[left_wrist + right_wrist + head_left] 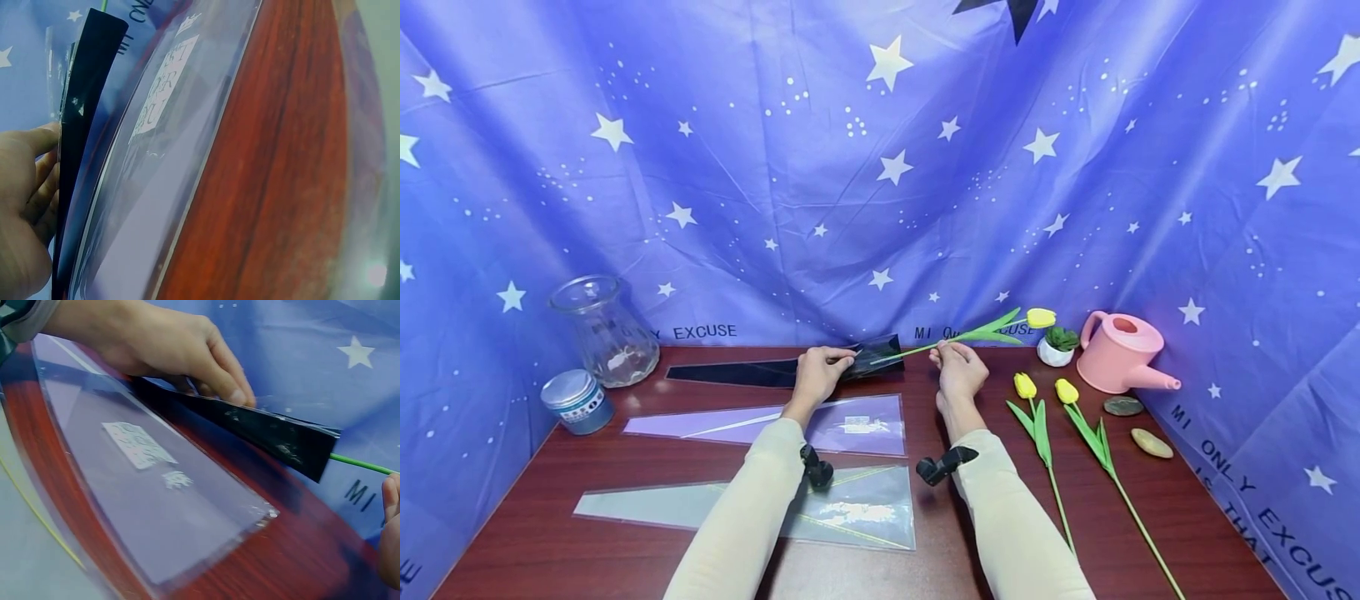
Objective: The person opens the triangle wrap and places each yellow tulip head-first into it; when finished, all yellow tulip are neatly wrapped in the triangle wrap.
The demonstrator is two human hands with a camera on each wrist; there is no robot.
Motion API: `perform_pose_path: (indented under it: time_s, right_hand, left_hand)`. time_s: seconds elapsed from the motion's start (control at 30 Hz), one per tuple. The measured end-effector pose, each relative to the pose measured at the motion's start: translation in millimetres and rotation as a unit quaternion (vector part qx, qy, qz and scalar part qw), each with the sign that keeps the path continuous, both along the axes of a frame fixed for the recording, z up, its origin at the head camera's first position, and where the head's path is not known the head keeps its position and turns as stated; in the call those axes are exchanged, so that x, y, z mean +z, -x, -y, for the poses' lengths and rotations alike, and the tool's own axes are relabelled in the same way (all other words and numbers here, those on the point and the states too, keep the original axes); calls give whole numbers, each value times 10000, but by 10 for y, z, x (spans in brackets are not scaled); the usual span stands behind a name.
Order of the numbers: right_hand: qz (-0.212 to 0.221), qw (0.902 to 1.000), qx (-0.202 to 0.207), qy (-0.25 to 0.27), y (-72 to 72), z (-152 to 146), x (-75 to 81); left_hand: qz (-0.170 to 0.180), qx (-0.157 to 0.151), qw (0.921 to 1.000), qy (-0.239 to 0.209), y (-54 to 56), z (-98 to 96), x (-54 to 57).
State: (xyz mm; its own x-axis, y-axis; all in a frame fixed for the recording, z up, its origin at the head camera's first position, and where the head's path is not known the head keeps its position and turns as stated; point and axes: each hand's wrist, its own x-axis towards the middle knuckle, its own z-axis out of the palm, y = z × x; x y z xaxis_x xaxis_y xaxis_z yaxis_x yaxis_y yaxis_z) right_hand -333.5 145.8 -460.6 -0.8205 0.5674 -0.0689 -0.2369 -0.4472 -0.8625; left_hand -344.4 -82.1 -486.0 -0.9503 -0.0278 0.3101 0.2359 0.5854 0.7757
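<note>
My left hand (820, 373) pinches the upper edge of a black flower sleeve (733, 372), a long tapering clear-and-black wrapper, near its wide end. The sleeve's wide end is lifted and points right. My right hand (961, 377) pinches the green stem of a yellow tulip (992, 335), whose bloom points right. The stem's lower end goes in at the sleeve's wide mouth; in the right wrist view the green stem (362, 464) runs into the black sleeve (275, 437). The left wrist view has the left hand's fingers (40, 140) on the sleeve's edge.
A purple sleeve (827, 433) and a whitish clear sleeve (655, 504) lie nearer. Two tulips (1041, 433) (1097, 442) lie at right, by stones (1152, 443), a pink watering can (1116, 354) and a potted succulent (1057, 350). A glass vase (613, 342) and a jar (580, 404) stand left.
</note>
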Motion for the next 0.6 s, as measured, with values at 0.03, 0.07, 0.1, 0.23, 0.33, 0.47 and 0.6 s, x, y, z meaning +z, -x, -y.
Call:
perform_pose_path:
  time_s: [0.03,0.07,0.1,0.23,0.33,0.47,0.6]
  right_hand:
    - [46,10000,12,8,-9,26,-9]
    - [72,10000,5,28,-17,54,-15]
    - [102,9999,-5,21,-22,80,-26]
    - [275,9995,-6,-182,-29,168,-82]
    - [445,9982,-34,-398,-29,226,-125]
    - [709,9955,-48,-628,-34,288,-162]
    - [867,9928,-15,-824,-48,327,-177]
  left_hand:
    - [6,-10,10000,-8,-3,-1,4]
    - [8,-10,10000,-11,-6,-2,5]
    - [5,-10,10000,-7,-8,-3,7]
    - [38,11,10000,-19,-9,-7,14]
    - [42,-4,10000,0,-13,-11,22]
    - [74,-48,10000,3,-17,-19,36]
    - [105,-37,9999,-22,-19,-25,46]
